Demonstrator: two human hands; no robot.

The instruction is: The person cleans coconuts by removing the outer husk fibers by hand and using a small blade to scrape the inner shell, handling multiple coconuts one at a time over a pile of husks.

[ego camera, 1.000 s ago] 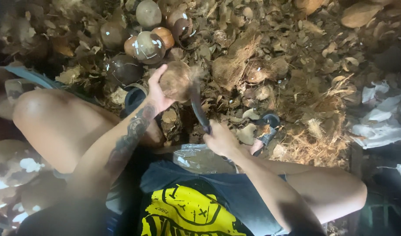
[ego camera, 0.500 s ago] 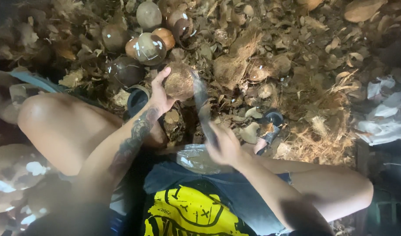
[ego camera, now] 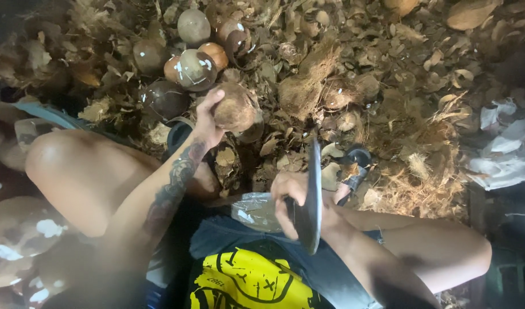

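Note:
My left hand [ego camera: 208, 117] holds a brown husked coconut [ego camera: 235, 107] out in front of my knees, fingers wrapped round its left side. My right hand [ego camera: 294, 200] grips the handle of a broad dark knife [ego camera: 312, 197], drawn back close to my lap with the blade seen nearly edge-on and pointing toward the coconut. The knife is apart from the coconut. A crumpled clear plastic bag [ego camera: 256, 210] lies on my lap under the right hand.
Several peeled coconuts [ego camera: 193, 67] are piled beyond the left hand. Husk fibre and shell chips [ego camera: 388, 114] cover the ground. A black sandal [ego camera: 354, 163] sits by my right foot, white rags [ego camera: 502, 149] lie at the right, coconut halves [ego camera: 16, 240] at the left.
The right hand has pulled the knife back from beside the coconut toward my lap. The left hand has kept the coconut in about the same spot, turned a little.

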